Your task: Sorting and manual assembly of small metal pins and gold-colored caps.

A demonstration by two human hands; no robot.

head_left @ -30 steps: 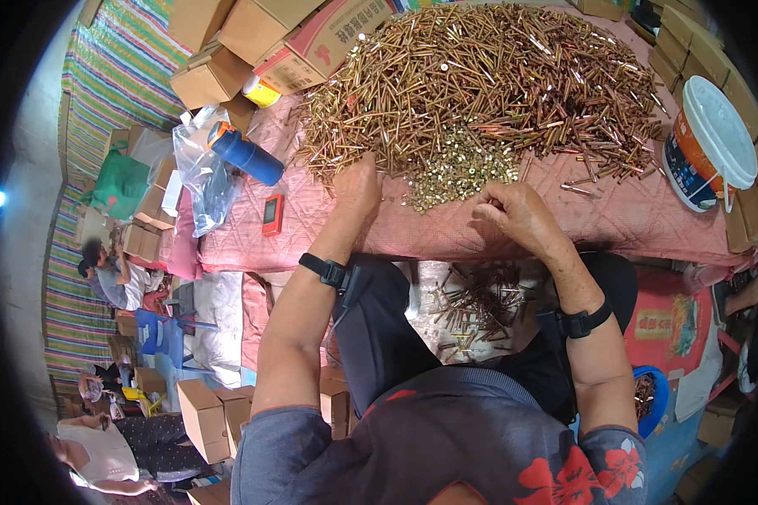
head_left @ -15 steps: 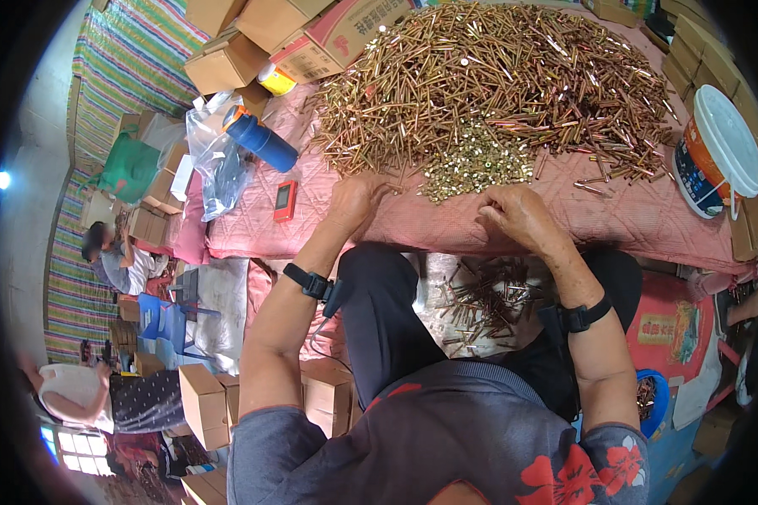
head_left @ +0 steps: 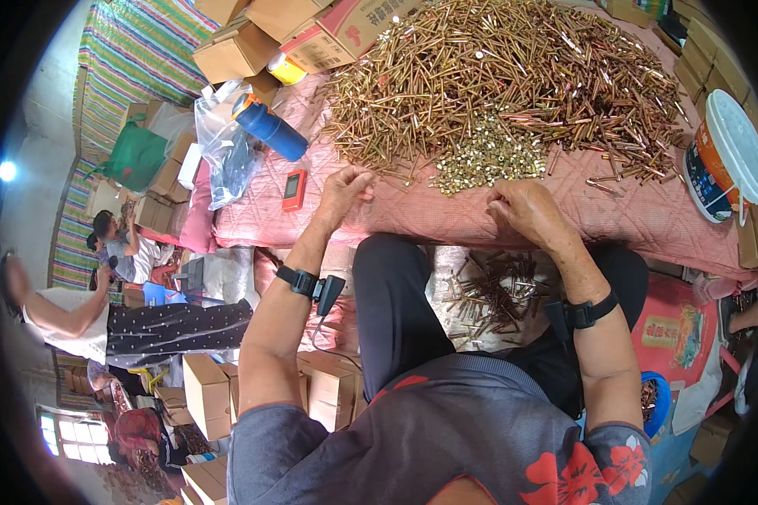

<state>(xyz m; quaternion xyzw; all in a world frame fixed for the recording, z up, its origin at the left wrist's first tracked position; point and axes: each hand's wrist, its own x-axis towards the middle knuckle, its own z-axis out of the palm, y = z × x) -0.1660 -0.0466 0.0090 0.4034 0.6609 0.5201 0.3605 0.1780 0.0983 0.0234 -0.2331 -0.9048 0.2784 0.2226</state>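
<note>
My left hand is over the pink quilted cover at the near left edge of a big heap of thin brass-coloured metal rods. Its fingers are curled together; anything pinched in them is too small to make out. My right hand is bent downward at the near edge of a small pile of short, pale gold metal pieces, which look like nuts. Those fingers are closed too, and their tips are partly hidden. On both forearms I wear black straps with small devices.
Left of the heap are a red handheld device, a blue bottle and a clear plastic bag. A white-lidded bucket stands at right. More rods lie below the pink cover. People are at left among boxes.
My left hand has drawn back left from the heap's edge, its fingers curling. My right hand has hardly moved. At far left, a person in a white top has moved further into view.
</note>
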